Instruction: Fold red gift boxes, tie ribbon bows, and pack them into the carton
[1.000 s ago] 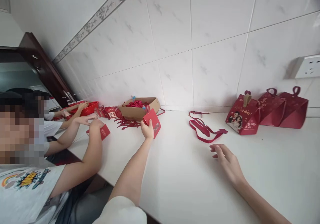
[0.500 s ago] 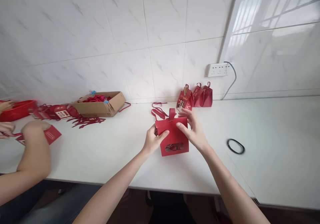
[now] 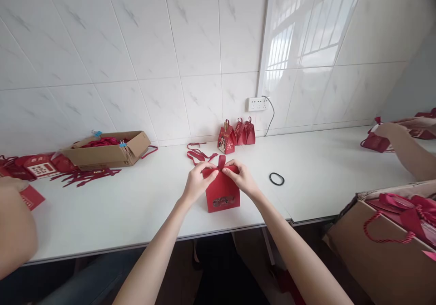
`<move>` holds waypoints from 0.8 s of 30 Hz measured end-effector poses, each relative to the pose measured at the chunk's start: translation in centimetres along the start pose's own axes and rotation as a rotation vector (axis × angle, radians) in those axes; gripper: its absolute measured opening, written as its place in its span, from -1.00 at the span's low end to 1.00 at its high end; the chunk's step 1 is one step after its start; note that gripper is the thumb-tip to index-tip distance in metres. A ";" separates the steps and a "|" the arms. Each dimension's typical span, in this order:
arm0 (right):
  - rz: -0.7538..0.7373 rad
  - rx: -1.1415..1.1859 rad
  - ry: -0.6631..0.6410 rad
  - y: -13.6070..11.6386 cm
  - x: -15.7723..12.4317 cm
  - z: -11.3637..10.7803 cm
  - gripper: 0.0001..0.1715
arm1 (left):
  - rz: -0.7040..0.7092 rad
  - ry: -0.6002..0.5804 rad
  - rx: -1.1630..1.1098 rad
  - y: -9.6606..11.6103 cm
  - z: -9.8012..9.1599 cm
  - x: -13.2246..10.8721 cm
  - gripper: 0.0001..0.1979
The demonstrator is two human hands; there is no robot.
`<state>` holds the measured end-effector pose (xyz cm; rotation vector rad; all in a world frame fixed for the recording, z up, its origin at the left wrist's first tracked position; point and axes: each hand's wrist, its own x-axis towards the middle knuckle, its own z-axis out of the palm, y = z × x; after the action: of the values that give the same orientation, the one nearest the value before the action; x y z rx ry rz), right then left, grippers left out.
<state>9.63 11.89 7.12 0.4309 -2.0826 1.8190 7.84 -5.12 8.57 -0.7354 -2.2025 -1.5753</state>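
A red gift box (image 3: 223, 189) with a small cut-out window low on its front stands upright near the table's front edge. A ribbon loop (image 3: 221, 161) sticks up from the middle of its top. My left hand (image 3: 200, 181) is closed on the top edge left of the loop, thumb in front and fingers behind. On the other side, my right hand (image 3: 242, 178) pinches the same edge, its thumb close to the loop's base. The fingertips behind the box are partly hidden. Loose red ribbons (image 3: 200, 154) lie just behind it.
Finished red boxes (image 3: 226, 140) stand by the wall. A cardboard tray of ribbons (image 3: 102, 155) sits left; a black ring (image 3: 276, 179) lies right. Co-workers' arms (image 3: 17, 223) reach in from both sides. A large carton (image 3: 368, 241) holds red bags at lower right.
My right hand has come down onto the box's top edge, and both hands have drawn in beside the ribbon loop. The view has swung right, bringing the carton and another person's arm into sight.
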 end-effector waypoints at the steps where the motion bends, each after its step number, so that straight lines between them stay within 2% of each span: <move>1: -0.002 0.003 -0.005 -0.1 0.0 0.0 -0.64 | 0.005 -0.016 0.011 0.0 -0.1 0.3 -0.83; 4: 0.005 0.028 -0.009 -0.3 -0.1 0.2 -0.64 | 0.004 -0.028 0.030 -0.2 -0.2 0.6 -0.77; 9: 0.071 0.102 0.004 -0.2 -0.4 0.6 -0.66 | -0.009 -0.015 0.027 -0.7 0.8 0.0 -0.78; 18: 0.064 0.140 0.017 -0.4 -0.4 0.6 -0.77 | 0.037 0.052 0.042 -1.0 1.5 -0.1 -0.79; 24: 0.105 0.147 0.003 0.1 -0.5 0.3 -0.73 | 0.044 0.123 0.012 -1.6 2.5 -0.6 -0.81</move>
<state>10.03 11.57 6.76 0.3624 -2.0114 2.0408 7.50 -3.34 6.22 -0.6606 -2.0927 -1.5424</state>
